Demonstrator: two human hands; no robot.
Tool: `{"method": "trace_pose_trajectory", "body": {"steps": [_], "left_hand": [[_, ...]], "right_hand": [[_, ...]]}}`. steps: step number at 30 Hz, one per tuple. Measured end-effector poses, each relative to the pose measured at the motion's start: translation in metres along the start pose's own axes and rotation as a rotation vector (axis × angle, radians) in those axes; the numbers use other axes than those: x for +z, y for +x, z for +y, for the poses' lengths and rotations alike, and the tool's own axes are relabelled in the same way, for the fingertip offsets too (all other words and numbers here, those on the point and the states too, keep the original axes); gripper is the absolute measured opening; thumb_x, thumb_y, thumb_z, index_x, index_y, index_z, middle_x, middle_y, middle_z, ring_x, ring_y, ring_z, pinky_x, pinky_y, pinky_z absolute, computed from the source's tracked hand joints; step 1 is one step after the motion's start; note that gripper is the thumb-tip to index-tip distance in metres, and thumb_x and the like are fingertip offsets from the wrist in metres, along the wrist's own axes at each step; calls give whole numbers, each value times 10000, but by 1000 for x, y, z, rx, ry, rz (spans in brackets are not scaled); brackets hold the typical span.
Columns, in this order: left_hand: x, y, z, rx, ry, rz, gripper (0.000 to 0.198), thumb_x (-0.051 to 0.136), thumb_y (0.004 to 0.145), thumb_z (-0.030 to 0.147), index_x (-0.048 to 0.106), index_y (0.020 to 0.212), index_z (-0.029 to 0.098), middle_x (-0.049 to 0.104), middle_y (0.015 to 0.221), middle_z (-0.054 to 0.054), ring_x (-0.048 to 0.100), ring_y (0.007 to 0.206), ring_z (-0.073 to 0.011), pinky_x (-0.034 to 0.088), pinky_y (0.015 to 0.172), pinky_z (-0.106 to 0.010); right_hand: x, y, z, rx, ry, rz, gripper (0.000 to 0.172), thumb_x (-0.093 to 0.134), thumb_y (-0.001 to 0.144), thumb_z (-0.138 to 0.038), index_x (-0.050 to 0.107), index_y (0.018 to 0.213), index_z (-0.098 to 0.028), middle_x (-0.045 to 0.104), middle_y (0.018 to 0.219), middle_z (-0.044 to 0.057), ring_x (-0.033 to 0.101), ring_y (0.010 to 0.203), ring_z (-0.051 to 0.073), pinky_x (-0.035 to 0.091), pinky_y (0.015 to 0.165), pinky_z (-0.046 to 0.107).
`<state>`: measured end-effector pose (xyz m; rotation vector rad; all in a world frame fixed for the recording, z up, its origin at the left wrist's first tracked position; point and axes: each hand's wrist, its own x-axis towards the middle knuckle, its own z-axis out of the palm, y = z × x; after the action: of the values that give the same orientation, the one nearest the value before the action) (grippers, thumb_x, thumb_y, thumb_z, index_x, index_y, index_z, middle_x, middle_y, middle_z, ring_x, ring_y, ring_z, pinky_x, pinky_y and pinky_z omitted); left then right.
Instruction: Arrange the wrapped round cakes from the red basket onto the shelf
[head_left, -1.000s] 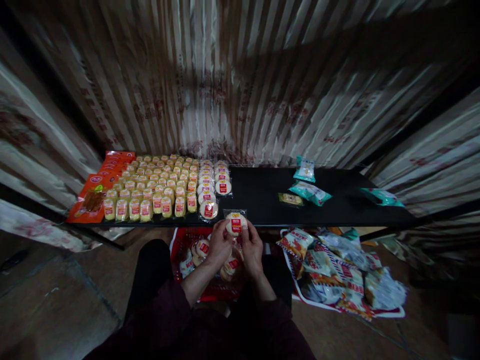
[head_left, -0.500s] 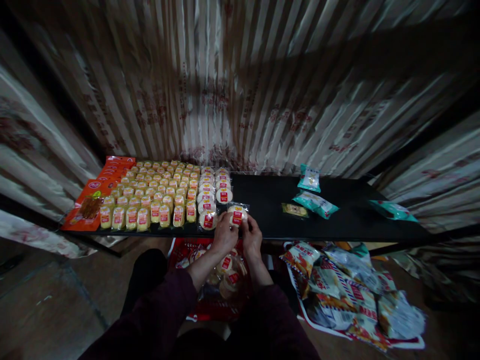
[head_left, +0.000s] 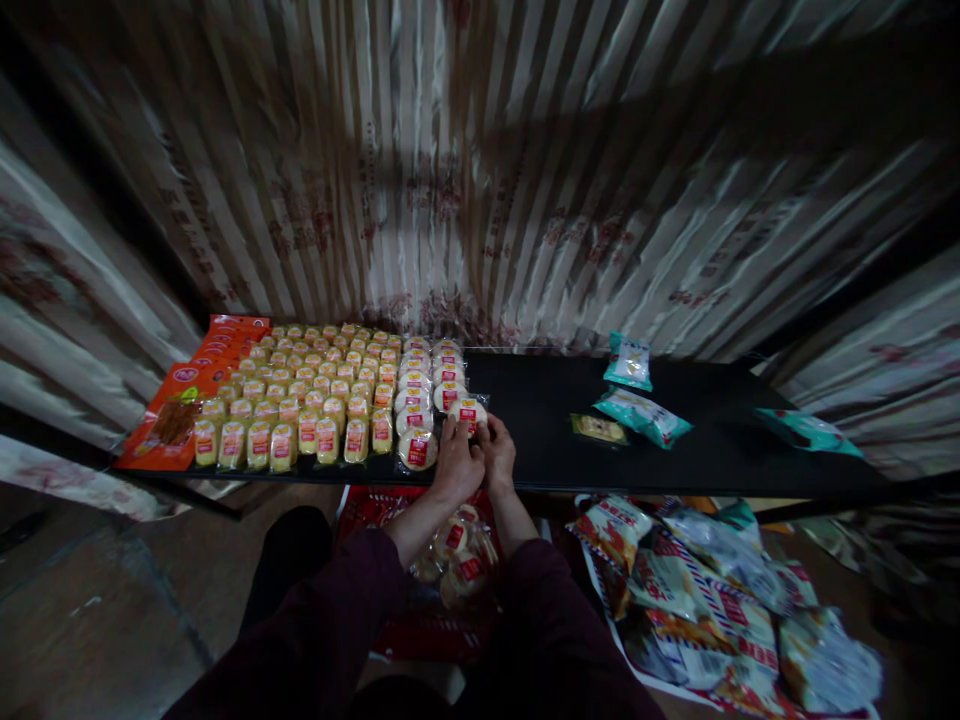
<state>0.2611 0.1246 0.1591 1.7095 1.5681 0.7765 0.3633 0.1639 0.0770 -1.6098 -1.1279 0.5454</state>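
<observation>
Between my two hands is a round wrapped pastry (head_left: 469, 411) with a red label, at the front of the second column of round pastries. My left hand (head_left: 457, 465) pinches its near left side. On its right edge, the fingers of my right hand (head_left: 498, 455) are closed. Just left of my hands lies the front pastry (head_left: 417, 449) of the first round column. Farther left stand rows of small oblong wrapped cakes (head_left: 327, 438) with red labels. All of these sit on a black shelf (head_left: 525, 385).
Orange snack bags (head_left: 174, 412) lie at the shelf's left end. Teal packets (head_left: 645, 416) and one small clear-wrapped cake (head_left: 598, 429) are on the right. Below stand a red basket (head_left: 420, 640) with round pastries and another basket full of snack bags (head_left: 705, 600).
Both hands have moved the held round pastry slightly away from me and left, up against the second column. The view has shifted slightly.
</observation>
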Motion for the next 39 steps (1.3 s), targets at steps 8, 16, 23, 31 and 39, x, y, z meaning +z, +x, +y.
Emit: {"method": "trace_pose_trajectory", "body": {"steps": [8,16,23,31,39], "left_hand": [[3,8,1,2,26,-37,471,429,840,147,482,1302,73,385,1450,-161,284,1384,-238,208,1161,-364],[3,15,-2,0,-5,-27,396,434,829,121,541,1210,111,495,1345,-142,362,1332,-212,265,1133,-332],[4,19,-5,38,-3,-16,361,391,828,114,573,1139,119,560,1241,-129,471,1217,-188,319,1094,-315],[7,19,-6,46,38,-35,403,387,825,153,541,1189,76,549,1266,-146,416,1276,-206,251,1133,-328],[11,19,-7,45,68,-22,406,379,829,162,532,1191,64,516,1313,-165,387,1307,-218,223,1147,-347]], "right_hand": [[11,6,3,-55,-68,-53,493,429,798,-449,635,1098,-118,661,1014,147,600,899,238,464,839,370],[11,12,0,-120,-292,-135,412,451,794,-343,643,1081,-117,640,939,126,574,854,225,468,804,339],[14,8,-3,-166,-405,-93,409,403,835,-308,612,1152,-156,622,1044,125,530,990,237,438,871,344],[17,7,6,-192,-349,-154,496,387,787,-207,548,1252,-146,629,1166,98,528,1039,217,425,909,335],[20,7,10,-171,-318,-108,547,386,748,-203,524,1272,-134,628,1172,109,533,1075,226,418,932,358]]}}
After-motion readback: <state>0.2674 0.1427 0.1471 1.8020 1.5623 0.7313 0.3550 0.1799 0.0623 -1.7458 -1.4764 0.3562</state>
